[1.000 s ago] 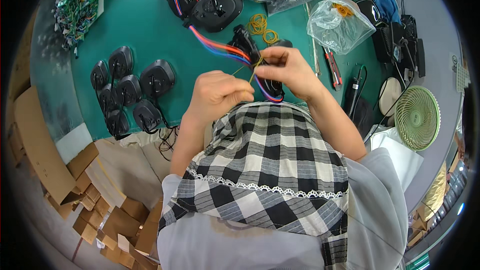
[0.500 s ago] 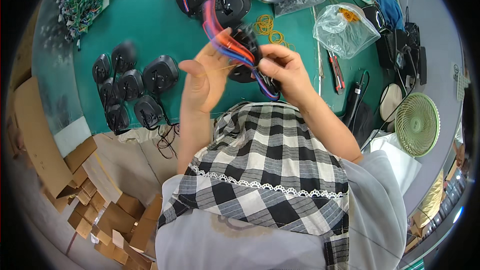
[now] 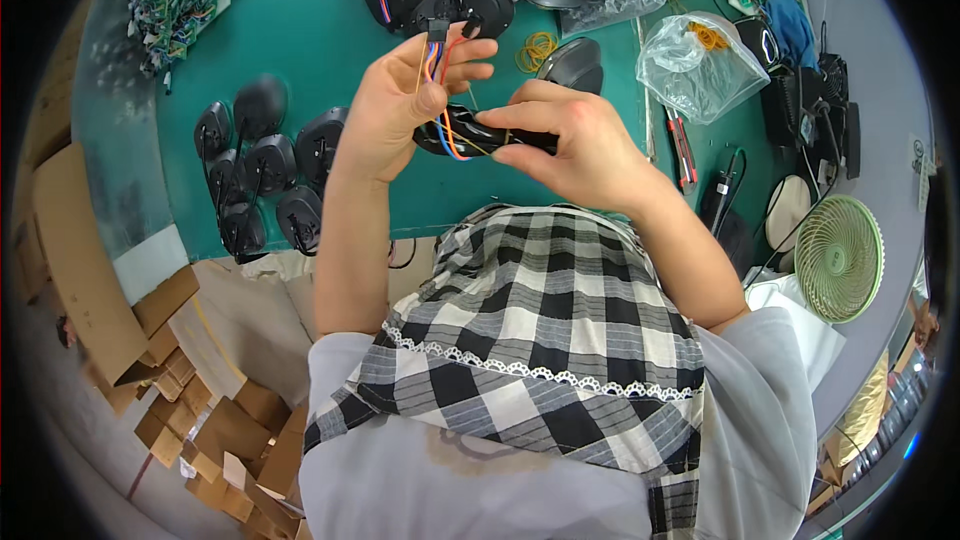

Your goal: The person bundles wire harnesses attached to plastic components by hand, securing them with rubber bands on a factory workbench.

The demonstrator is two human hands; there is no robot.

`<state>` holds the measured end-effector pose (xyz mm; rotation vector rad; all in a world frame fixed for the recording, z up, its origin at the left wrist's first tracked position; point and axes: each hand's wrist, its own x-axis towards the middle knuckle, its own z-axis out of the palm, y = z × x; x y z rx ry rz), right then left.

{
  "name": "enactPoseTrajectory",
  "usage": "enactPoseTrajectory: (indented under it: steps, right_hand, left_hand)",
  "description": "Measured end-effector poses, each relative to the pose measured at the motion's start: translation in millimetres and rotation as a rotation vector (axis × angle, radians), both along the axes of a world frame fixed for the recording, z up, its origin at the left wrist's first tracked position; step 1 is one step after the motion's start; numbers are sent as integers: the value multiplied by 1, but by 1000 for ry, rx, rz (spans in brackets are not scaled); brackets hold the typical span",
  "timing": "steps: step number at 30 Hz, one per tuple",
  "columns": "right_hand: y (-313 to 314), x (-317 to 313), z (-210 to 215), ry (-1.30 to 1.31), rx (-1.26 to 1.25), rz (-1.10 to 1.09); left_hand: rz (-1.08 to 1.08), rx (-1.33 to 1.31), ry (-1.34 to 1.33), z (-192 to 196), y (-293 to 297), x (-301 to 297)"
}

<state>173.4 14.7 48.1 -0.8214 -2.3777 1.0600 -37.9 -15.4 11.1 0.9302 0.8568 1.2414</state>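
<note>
My right hand (image 3: 590,145) pinches a coiled black cable (image 3: 532,139) between thumb and fingers. Orange, blue and red wires (image 3: 436,65) run up from the coil to a black connector (image 3: 438,30). Those wires lie against the palm of my left hand (image 3: 390,105), held under its thumb, while its other fingers reach out to the right. A thin yellow rubber band (image 3: 466,139) stretches across the coil between the two hands. Just beyond my right hand rests a smooth black oval housing (image 3: 575,67); whether it joins the cable is hidden.
Several black speaker-like housings with cables (image 3: 268,165) lie at the left of the green table (image 3: 330,35), more (image 3: 470,5) at the back. Yellow rubber bands (image 3: 537,52), a clear bag (image 3: 690,70), a red utility knife (image 3: 682,150) and a green fan (image 3: 838,258) are to the right.
The coloured wires have swung down and now stand upright in my left hand. That hand has closed its thumb on them. The black oval housing now shows beyond my right hand.
</note>
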Motion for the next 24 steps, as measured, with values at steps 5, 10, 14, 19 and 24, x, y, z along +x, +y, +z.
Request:
enactPoseTrajectory:
  steps: [5,10,14,19,24]
  right_hand:
    - [1,2,-14,-148,90,185]
    - [-13,3,-34,-299,41,17]
    - [-3,10,-35,165,-599,-253]
    - [24,-9,-3,465,-799,-396]
    - [119,-59,36,546,-701,-522]
  left_hand:
    - [45,-77,289,6,-6,29]
    - [-1,413,1168,14,-16,53]
    - [81,615,1414,16,-21,32]
    - [900,426,794,-24,-29,1]
    - [1032,-138,887,-131,-107,-50]
